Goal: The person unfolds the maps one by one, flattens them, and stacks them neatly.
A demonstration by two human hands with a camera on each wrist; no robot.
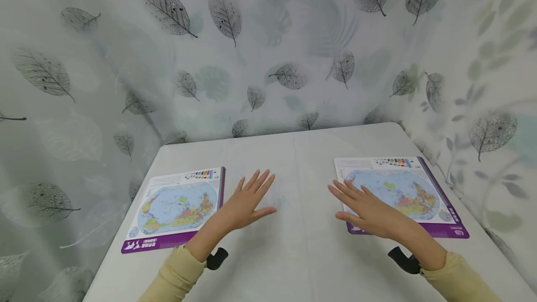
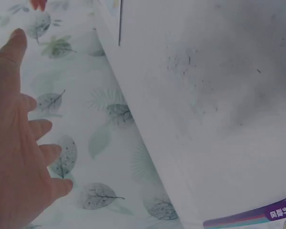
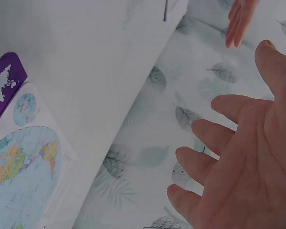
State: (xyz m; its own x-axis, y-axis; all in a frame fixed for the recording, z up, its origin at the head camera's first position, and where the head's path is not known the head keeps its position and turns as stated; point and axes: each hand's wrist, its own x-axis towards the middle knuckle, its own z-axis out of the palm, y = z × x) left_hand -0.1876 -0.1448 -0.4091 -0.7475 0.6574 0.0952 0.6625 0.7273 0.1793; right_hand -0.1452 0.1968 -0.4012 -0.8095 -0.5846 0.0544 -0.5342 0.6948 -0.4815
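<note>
In the head view my left hand (image 1: 245, 204) is held above the table with its fingers straight and spread, just right of a world map sheet (image 1: 178, 202). Nothing is in it. The left wrist view shows the same hand's palm side and its spread fingers (image 2: 50, 155). My right hand (image 1: 371, 211) is likewise stretched out and holds nothing; it overlaps the left part of a second world map sheet (image 1: 402, 190) in the head view. Both maps have a purple border along the front and right edges. The right wrist view shows the right palm (image 3: 248, 162).
A white table (image 1: 293, 255) carries both maps, one on each side. Behind and beside it hangs a curtain (image 1: 268, 50) printed with grey leaves. Black straps (image 1: 217, 259) sit on both wrists, by the yellow sleeves (image 1: 176, 274).
</note>
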